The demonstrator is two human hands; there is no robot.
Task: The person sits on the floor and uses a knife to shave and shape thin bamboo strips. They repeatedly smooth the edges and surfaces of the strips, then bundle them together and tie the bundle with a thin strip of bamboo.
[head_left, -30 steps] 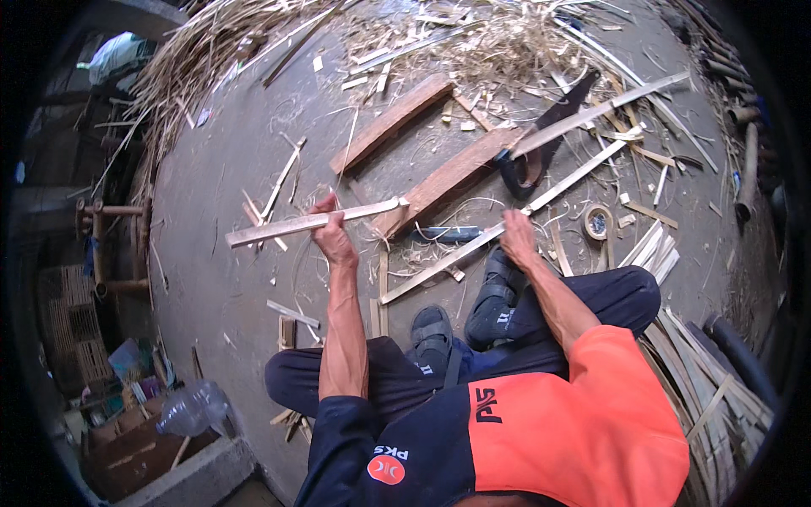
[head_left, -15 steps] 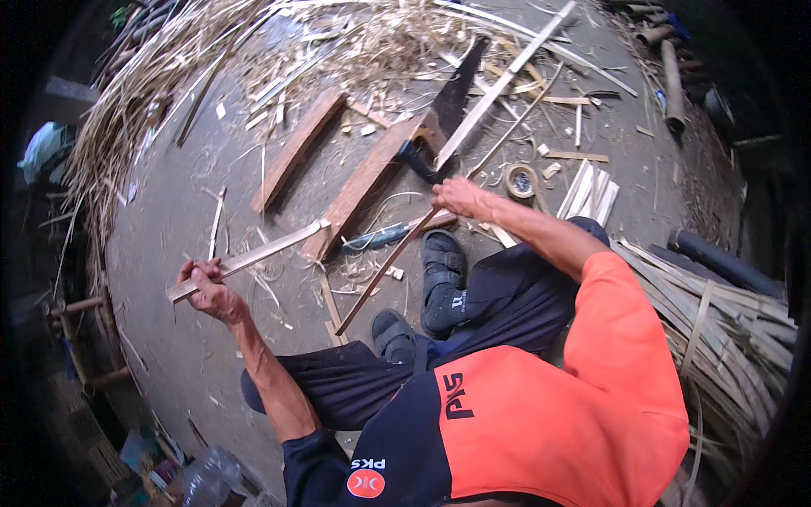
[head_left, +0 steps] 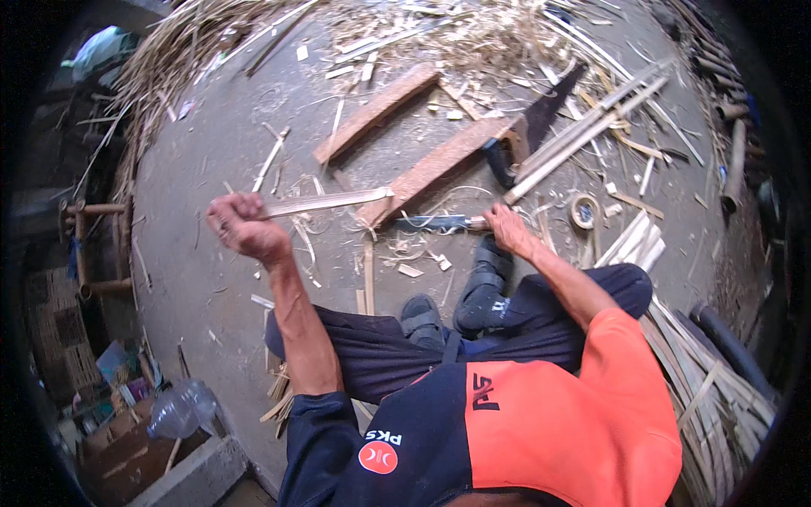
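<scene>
Strip [head_left: 325, 203] was pale, thin, straight, slim along its length; held out over the floor [head_left: 194, 287], far tip at the near end of a reddish-brown plank [head_left: 443, 165]. Left hand [head_left: 249, 228], blurred, had fingers clenched round the strip's other end. Right hand [head_left: 508, 230] touched a dark knife's [head_left: 431, 223] handle; couldn't tell if fingers gripped. Saw [head_left: 553, 106] lay by the plank's far end, shavings [head_left: 507, 38] beyond.

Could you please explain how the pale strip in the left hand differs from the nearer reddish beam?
The pale strip is thin, the beam much thicker. The strip is cream-coloured, the beam reddish-brown. The left hand holds the strip; the beam lies on the floor. Both look long and straight.
</scene>
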